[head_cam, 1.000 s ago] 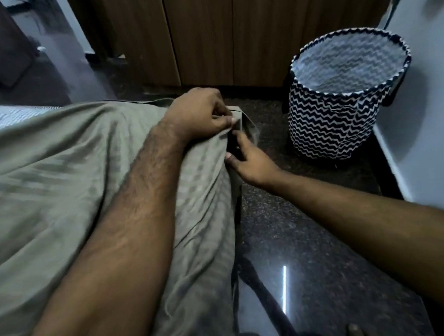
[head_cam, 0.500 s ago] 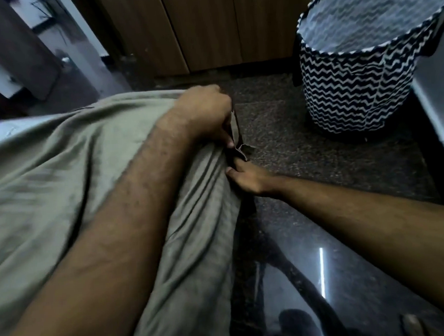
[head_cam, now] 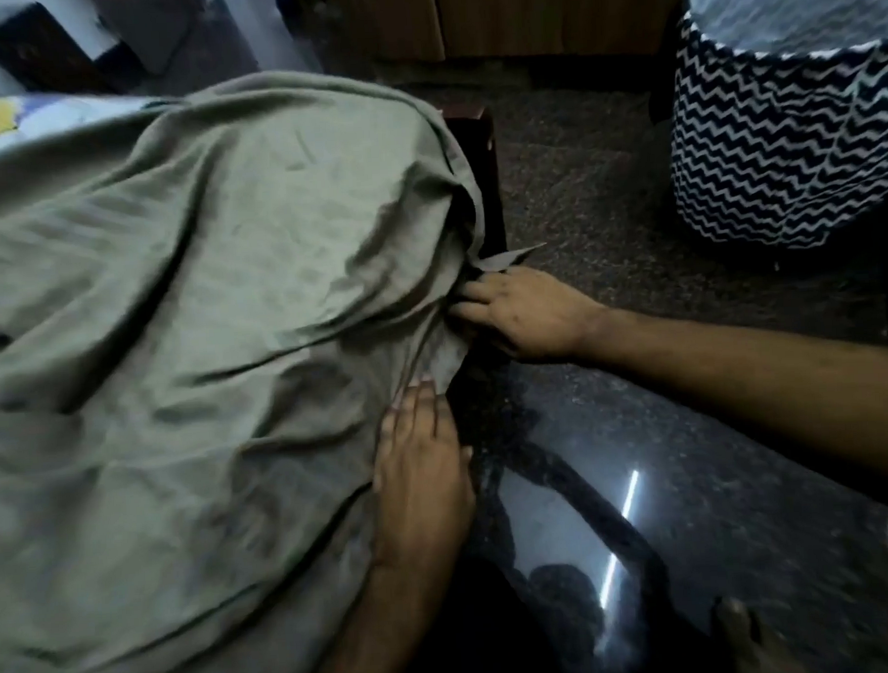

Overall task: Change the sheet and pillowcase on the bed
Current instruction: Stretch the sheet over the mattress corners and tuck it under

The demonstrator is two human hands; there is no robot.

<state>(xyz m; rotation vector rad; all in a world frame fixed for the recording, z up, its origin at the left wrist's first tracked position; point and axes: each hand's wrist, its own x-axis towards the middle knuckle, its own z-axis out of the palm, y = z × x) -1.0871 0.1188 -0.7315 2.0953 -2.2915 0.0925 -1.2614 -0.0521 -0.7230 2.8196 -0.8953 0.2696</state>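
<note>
A grey-green sheet [head_cam: 198, 308] lies rumpled over the bed and drapes over its right side. My left hand [head_cam: 420, 471] lies flat with straight fingers on the sheet's hanging edge at the bed side. My right hand [head_cam: 520, 314] reaches in from the right and its fingertips push into the sheet's folds just under the bed corner; the fingertips are hidden in the cloth. A small flap of the sheet sticks out above that hand. A patterned blue and yellow fabric [head_cam: 14, 122] shows at the far left beyond the sheet.
A navy and white zigzag laundry basket [head_cam: 781, 128] stands on the dark polished floor [head_cam: 696, 477] at the upper right. The dark bed frame corner [head_cam: 483, 144] shows beside the sheet. Wooden cabinet doors [head_cam: 492, 14] line the back. My foot [head_cam: 746, 639] is at the bottom right.
My left hand let go of the sheet corner and moved down toward me, now flat on the sheet's side. My right hand stays at the corner. The view tilted downward.
</note>
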